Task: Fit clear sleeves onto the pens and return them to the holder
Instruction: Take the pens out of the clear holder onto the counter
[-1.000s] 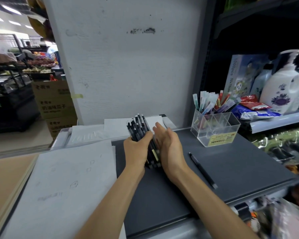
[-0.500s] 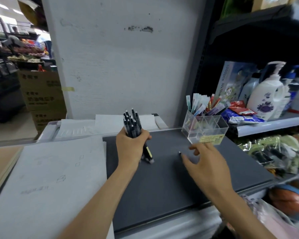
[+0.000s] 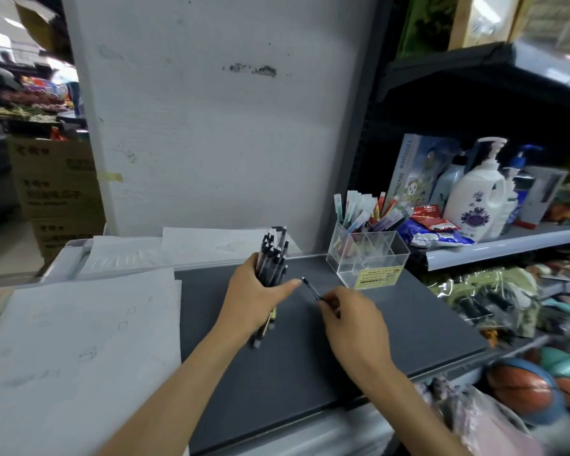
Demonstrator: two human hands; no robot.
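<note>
My left hand [image 3: 256, 299] grips a bundle of several black pens [image 3: 272, 256], held upright over the dark grey board [image 3: 310, 373]. Just to its right, my right hand [image 3: 351, 319] pinches a single black pen [image 3: 311, 288] whose tip points up and left toward the bundle. A clear acrylic holder [image 3: 369, 258] with compartments stands at the board's back right. It carries coloured sleeved pens [image 3: 364, 209] in its rear part. Its front compartments look empty.
White paper sheets [image 3: 79, 340] lie left of the board and behind it. A white wall panel [image 3: 211, 126] rises at the back. The shelf at right holds pump bottles [image 3: 477, 192], packets and a box. Basketballs [image 3: 524, 390] sit below right.
My right hand left the bundle, reached to the loose pen lying on the board and picked it up. It now holds it near the bundle, which my left hand keeps upright.
</note>
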